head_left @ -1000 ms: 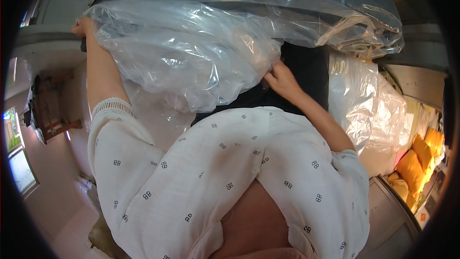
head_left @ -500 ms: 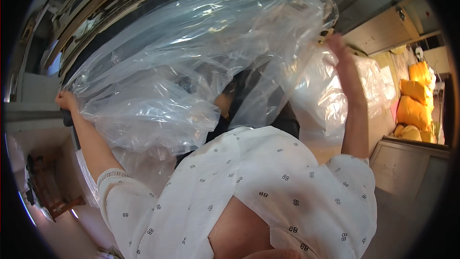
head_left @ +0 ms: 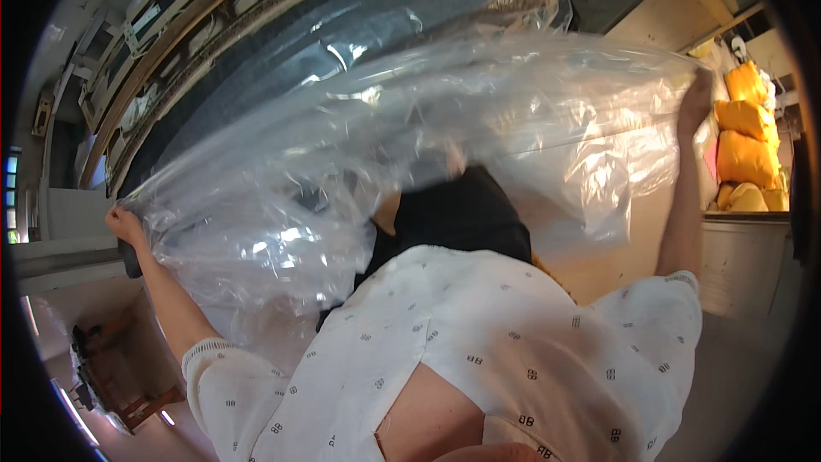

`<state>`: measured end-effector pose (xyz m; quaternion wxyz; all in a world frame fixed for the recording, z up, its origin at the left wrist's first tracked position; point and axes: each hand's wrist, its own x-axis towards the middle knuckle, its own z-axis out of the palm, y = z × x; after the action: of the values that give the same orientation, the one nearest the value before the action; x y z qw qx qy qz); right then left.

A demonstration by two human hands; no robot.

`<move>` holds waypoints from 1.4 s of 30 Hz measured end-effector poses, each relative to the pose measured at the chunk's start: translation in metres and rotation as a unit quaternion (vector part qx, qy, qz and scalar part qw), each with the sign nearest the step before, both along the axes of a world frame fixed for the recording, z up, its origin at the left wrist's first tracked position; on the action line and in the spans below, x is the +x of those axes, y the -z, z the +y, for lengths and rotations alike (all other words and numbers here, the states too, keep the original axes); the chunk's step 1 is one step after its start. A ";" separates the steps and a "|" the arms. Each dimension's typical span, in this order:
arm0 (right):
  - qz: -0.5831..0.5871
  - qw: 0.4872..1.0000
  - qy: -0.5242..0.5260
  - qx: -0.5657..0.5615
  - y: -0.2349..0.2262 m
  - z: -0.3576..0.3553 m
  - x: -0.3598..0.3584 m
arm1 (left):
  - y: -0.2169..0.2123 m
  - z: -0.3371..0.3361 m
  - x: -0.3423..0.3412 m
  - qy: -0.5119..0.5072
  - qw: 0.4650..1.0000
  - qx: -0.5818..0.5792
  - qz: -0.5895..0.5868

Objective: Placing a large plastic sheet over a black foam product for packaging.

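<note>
Plastic sheet point(head_left: 410, 145), clear, is stretched wide: your left hand point(head_left: 126, 224) grips one edge, your right hand point(head_left: 697, 98) pinches the other.

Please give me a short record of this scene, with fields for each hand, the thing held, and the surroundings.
left hand: grips the left edge of the plastic sheet
right hand: raised, holds the right edge
plastic sheet: clear, crinkled, stretched wide between both hands
behind sheet: dark padded panel
far right: yellow cushions, stacked
clothing: white patterned top
</note>
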<state>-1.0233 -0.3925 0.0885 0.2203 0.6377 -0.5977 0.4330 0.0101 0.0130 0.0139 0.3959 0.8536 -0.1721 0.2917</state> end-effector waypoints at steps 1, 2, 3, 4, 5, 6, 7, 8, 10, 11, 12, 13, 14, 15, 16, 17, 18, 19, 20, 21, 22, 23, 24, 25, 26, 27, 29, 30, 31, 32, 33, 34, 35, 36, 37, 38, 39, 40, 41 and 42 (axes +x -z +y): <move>0.121 0.978 0.172 0.015 -0.063 0.000 0.006 | 0.001 -0.008 -0.008 0.046 0.998 0.034 -0.020; 0.209 0.966 0.087 -0.124 -0.108 -0.019 -0.024 | 0.004 -0.029 -0.020 0.103 0.992 0.067 -0.040; 0.268 0.949 0.109 -0.126 -0.146 -0.036 -0.022 | 0.003 -0.057 -0.038 0.120 0.989 0.073 -0.053; 0.497 0.842 0.091 -0.190 -0.182 -0.066 -0.026 | 0.003 -0.065 -0.037 0.119 0.989 0.072 -0.053; 0.389 0.881 0.168 -0.211 -0.186 -0.096 0.010 | 0.008 -0.064 -0.028 0.079 0.994 0.056 -0.054; 0.274 0.903 0.242 -0.226 -0.184 -0.112 0.066 | 0.015 -0.062 -0.019 0.040 0.997 0.040 -0.054; 0.157 0.964 0.109 -0.187 -0.183 -0.101 0.133 | 0.022 -0.040 0.000 -0.008 0.999 -0.008 -0.031; 0.038 0.988 -0.012 -0.147 -0.180 -0.078 0.178 | 0.023 -0.033 0.010 -0.032 0.999 -0.020 -0.035; -0.015 0.989 -0.144 0.018 -0.131 -0.071 0.235 | 0.022 0.020 0.028 -0.066 0.997 0.032 0.018; 0.036 0.973 -0.225 -0.035 -0.067 -0.084 0.245 | 0.019 0.009 0.021 -0.074 0.994 0.071 0.032; 0.118 0.969 -0.216 0.010 -0.021 -0.095 0.260 | 0.020 0.070 0.040 -0.079 0.983 0.095 -0.133; 0.093 0.957 -0.223 0.160 0.019 -0.119 0.244 | 0.018 0.100 0.050 -0.164 0.966 0.186 -0.073; 0.064 0.924 -0.218 0.307 0.041 -0.142 0.224 | 0.018 0.121 0.053 -0.176 0.942 0.268 -0.099; 0.066 0.922 -0.219 0.312 0.043 -0.141 0.232 | 0.015 0.146 0.053 -0.196 0.908 0.349 -0.124; -0.115 0.855 -0.241 0.444 0.037 -0.130 0.240 | 0.015 0.160 0.051 -0.197 0.907 0.353 -0.119; -0.292 0.741 -0.246 0.552 0.035 -0.124 0.246 | 0.011 0.170 0.050 -0.166 0.932 0.315 -0.073; -0.289 0.741 -0.244 0.556 0.041 -0.135 0.243 | 0.007 0.175 0.050 -0.135 0.952 0.275 -0.025; -0.241 0.767 -0.237 0.546 0.049 -0.150 0.233 | 0.011 0.159 0.047 -0.126 0.952 0.277 -0.016; -0.191 0.793 -0.225 0.534 0.053 -0.161 0.222 | 0.020 0.128 0.039 -0.146 0.945 0.290 -0.034; -0.190 0.816 -0.256 0.483 0.057 -0.170 0.217 | 0.019 0.098 0.029 -0.171 0.936 0.304 -0.056; -0.184 0.812 -0.263 0.488 0.060 -0.189 0.224 | 0.013 0.107 0.035 -0.180 0.933 0.307 -0.052; -0.099 0.866 -0.165 0.462 0.061 -0.206 0.230 | 0.007 0.113 0.043 -0.180 0.925 0.333 -0.042; -0.013 0.901 -0.064 0.428 0.066 -0.215 0.238 | 0.003 0.122 0.049 -0.178 0.915 0.361 -0.031; 0.071 0.956 0.080 0.274 0.051 -0.181 0.277 | 0.005 0.117 0.047 -0.177 0.916 0.359 -0.009; 0.070 0.956 0.084 0.274 0.032 -0.165 0.288 | 0.009 0.109 0.047 -0.173 0.917 0.359 -0.010; 0.126 0.978 -0.026 0.162 0.016 -0.154 0.295 | 0.014 0.101 0.047 -0.169 0.936 0.309 -0.020; 0.070 0.946 -0.296 0.110 0.010 -0.132 0.322 | 0.015 0.124 0.058 -0.181 0.947 0.262 -0.033; 0.052 0.895 -0.402 0.189 0.021 -0.116 0.345 | -0.010 0.183 0.071 -0.189 0.943 0.268 -0.050; 0.043 0.829 -0.492 0.263 0.031 -0.100 0.361 | -0.027 0.221 0.072 -0.185 0.942 0.274 -0.061; 0.048 0.833 -0.482 0.266 0.032 -0.081 0.363 | -0.018 0.205 0.065 -0.175 0.944 0.273 -0.055; 0.138 0.846 -0.451 0.249 0.031 -0.065 0.357 | -0.010 0.165 0.052 -0.153 0.976 0.151 0.041; 0.222 0.844 -0.432 0.230 0.033 -0.059 0.358 | -0.016 0.147 0.034 -0.144 0.980 0.030 0.133; 0.224 0.831 -0.436 0.262 0.034 -0.061 0.358 | -0.033 0.163 0.026 -0.152 0.980 0.030 0.123; 0.217 0.829 -0.445 0.260 0.036 -0.062 0.362 | -0.048 0.182 0.015 -0.072 0.981 -0.057 0.173; 0.225 0.833 -0.446 0.239 0.036 -0.062 0.365 | -0.061 0.200 0.006 0.014 0.965 -0.143 0.222; 0.232 0.836 -0.446 0.218 0.036 -0.063 0.368 | -0.074 0.219 -0.005 0.009 0.966 -0.142 0.214; 0.226 0.835 -0.453 0.214 0.039 -0.068 0.370 | -0.087 0.239 -0.017 0.058 0.948 -0.198 0.240; 0.211 0.828 -0.480 0.196 0.042 -0.078 0.373 | -0.097 0.250 -0.024 0.108 0.923 -0.255 0.266; 0.210 0.829 -0.484 0.185 0.042 -0.088 0.366 | -0.102 0.192 -0.064 0.028 0.923 -0.251 0.291; 0.205 0.827 -0.493 0.178 0.039 -0.095 0.371 | -0.113 0.210 -0.074 0.022 0.925 -0.254 0.280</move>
<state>-0.6522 -0.4880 0.0498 -0.0223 0.9498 -0.2119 0.2291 -0.0643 0.2234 0.1271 0.6382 0.7670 0.0069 0.0655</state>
